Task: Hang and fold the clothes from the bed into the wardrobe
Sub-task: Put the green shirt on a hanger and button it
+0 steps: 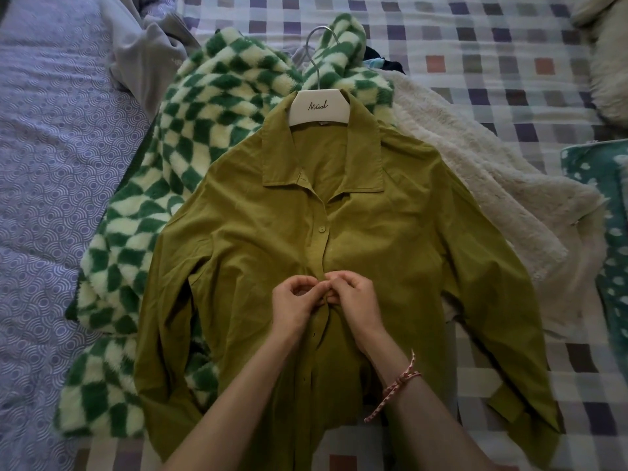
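Under the left hand (295, 300) and right hand (355, 299) I see the green shirt (390, 232), and both hands pinch its button strip.

My shirt (339, 239) is olive green, the fleece (190, 137) green-and-cream checked, the hanger (318, 105) white, the bedsheet (492, 56) checked purple, grey and white.

One view: head-worn, wide-angle camera. Faces forward and steeply down onto the bed (509, 45). Near range: olive shirt (390, 232) fills centre frame; both arms (238, 402) enter from bottom edge.
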